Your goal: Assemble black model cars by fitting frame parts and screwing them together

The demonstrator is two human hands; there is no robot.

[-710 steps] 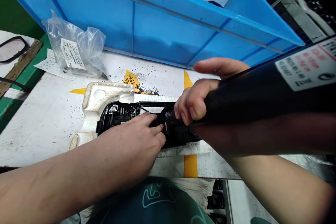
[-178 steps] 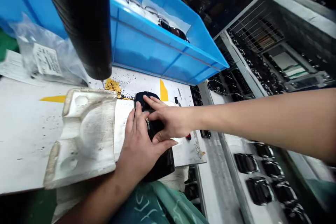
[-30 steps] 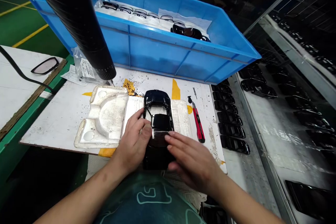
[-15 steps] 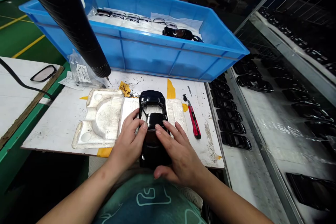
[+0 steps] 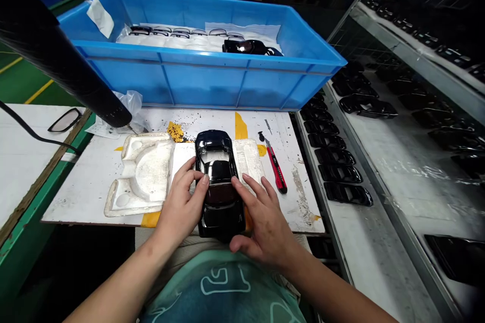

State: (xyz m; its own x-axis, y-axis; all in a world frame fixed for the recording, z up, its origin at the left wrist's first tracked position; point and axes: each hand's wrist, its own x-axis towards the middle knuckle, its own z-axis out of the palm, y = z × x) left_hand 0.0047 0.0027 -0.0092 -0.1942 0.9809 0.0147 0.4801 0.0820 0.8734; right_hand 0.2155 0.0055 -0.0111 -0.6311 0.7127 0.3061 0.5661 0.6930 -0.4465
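A glossy black model car body (image 5: 219,169) lies lengthwise in front of me, its near end by the board's front edge. My left hand (image 5: 185,194) grips its left side, thumb over the top edge and fingers along the flank. On the other side, my right hand (image 5: 261,217) has its fingers spread, the index fingertip touching the car's right edge and the thumb standing away near the rear corner. A white foam block (image 5: 248,159) shows beside and partly under the car. Left of it lies a second, moulded foam piece (image 5: 151,171).
A red utility knife (image 5: 277,169) lies to the right. A black electric screwdriver (image 5: 109,106) hangs at the left, tip low over the board. Behind stands a blue bin (image 5: 200,78) with small black-framed parts. Several black car bodies (image 5: 337,156) line the rack at right.
The view has shifted slightly. My right fingers have slid off the car's top to its right edge. The screwdriver hangs lower and farther left.
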